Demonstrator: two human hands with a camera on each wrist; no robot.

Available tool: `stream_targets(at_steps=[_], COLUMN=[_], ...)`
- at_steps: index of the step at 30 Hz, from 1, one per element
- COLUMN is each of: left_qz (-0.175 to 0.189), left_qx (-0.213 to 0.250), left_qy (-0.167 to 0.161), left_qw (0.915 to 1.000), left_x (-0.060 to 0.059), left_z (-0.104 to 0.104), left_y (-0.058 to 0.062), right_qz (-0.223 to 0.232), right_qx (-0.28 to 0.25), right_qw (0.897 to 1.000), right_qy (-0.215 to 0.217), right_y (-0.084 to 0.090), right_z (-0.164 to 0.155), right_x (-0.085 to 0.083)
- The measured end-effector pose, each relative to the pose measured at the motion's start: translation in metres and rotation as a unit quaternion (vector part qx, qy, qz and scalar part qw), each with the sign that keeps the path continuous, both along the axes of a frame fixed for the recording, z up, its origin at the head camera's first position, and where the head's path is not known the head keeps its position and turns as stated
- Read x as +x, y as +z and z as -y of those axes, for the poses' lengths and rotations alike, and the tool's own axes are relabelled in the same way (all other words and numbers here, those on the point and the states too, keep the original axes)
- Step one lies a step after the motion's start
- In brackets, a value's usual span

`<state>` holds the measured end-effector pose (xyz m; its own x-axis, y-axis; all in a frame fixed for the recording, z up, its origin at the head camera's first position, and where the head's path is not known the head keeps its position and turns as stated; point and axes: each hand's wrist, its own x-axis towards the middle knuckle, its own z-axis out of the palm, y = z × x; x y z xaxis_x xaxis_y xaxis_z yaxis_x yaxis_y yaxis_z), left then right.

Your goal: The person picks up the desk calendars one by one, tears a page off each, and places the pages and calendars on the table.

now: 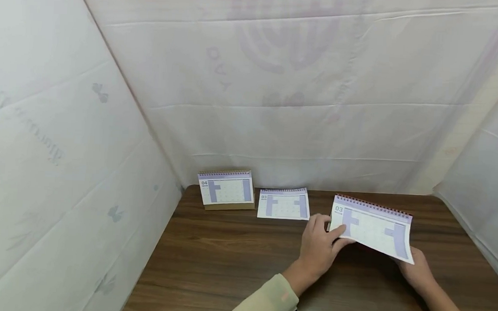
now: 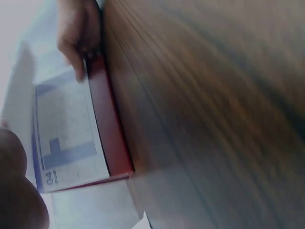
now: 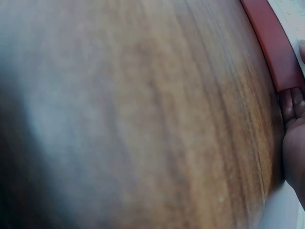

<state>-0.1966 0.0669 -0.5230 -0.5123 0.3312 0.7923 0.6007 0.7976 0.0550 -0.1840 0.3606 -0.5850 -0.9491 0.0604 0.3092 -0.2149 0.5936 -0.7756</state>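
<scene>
— Calendar (image 1: 372,227) on the right, is that the one being handled?

— Yes. Head view shows it at the right of the counter (image 1: 226,262), long axis running left to right, spiral-bound top edge toward the back wall, page "03" facing the person and tilted. Left hand (image 1: 320,246) pinches its lower left corner with thumb and fingers; right hand (image 1: 416,270) grasps the lower right corner from beneath.

— And the wrist cameras?

— Left wrist view shows something the head view hides: a red card base (image 2: 109,129) under the white pages, and a sheet marked "04". Right wrist view is mostly blurred wood grain, with the red edge (image 3: 274,47) and fingertips (image 3: 291,102) at its end.

— What else stands there?

— A second calendar (image 1: 226,189), upright on a tan base, "04" showing, back left. A third (image 1: 283,203), "03", between the two. All are flat rectangular paper with purple bands; the counter is dark wood grain, and white sheeting (image 1: 278,82) hangs around it.
</scene>
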Motion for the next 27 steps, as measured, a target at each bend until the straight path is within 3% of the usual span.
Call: stream_targets(at_steps=[3,9,14,20,25,27], left_qz=[-0.044,-0.059,-0.03,-0.018,0.043,0.057], left_qx=[-0.02,-0.042,-0.111,-0.21,-0.261,-0.261], left_qy=[0.014,-0.006,0.02,0.041,0.025,0.019], left_qw=[0.9988,0.9973,0.9932,0.9766,0.964,0.9635], left_x=[-0.007,-0.014,-0.01,-0.01,-0.008,-0.01], left_z=[0.003,0.002,-0.002,-0.016,-0.021,-0.02], left_y=[0.0,0.004,0.015,0.03,0.029,0.025], right_qz=[0.04,0.09,0.102,0.115,0.143,0.147], right_qx=[0.029,0.053,0.052,0.047,0.045,0.041], right_qw=[0.999,0.994,0.993,0.992,0.989,0.988], right_qy=[-0.016,-0.024,-0.018,-0.018,-0.014,-0.011], right_y=[0.003,0.008,0.008,0.011,0.012,0.012], right_z=[0.001,0.002,0.003,0.001,0.0,0.003], right_x=[0.0,-0.001,-0.001,0.001,-0.001,-0.002])
